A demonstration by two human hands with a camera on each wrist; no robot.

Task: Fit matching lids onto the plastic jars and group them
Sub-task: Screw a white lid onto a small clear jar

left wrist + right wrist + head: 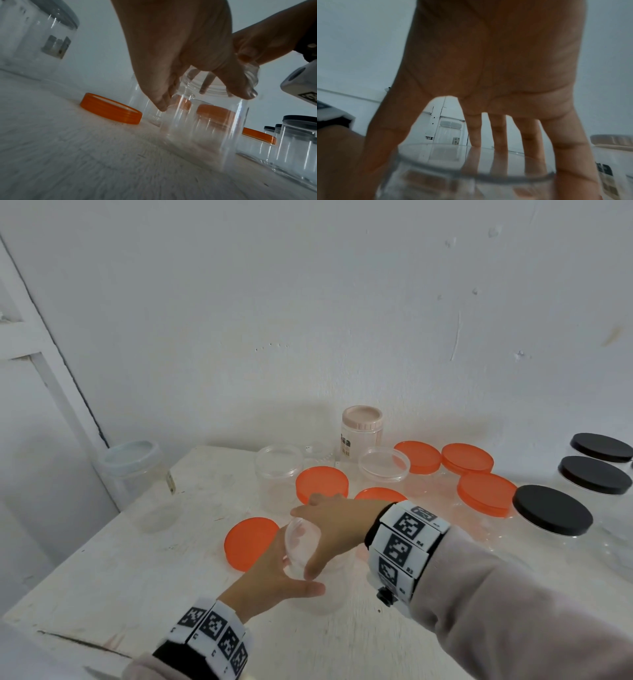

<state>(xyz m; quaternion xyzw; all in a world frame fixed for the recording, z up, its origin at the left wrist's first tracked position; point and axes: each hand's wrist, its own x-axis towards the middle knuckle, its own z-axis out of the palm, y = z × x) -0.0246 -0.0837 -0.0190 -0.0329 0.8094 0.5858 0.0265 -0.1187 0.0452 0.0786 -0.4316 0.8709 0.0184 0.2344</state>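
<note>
A clear, uncapped plastic jar stands near the middle of the white table. My left hand grips it round the neck, thumb on the near side. My right hand holds a clear lid by its rim with spread fingers, tilted just above the jar's mouth. A loose orange lid lies open side up to the left of the jar.
Behind stand several orange-lidded jars, an open clear jar, another clear lid and a pink-lidded jar. Black-lidded jars line the right. A pale-lidded jar stands at the table's left edge.
</note>
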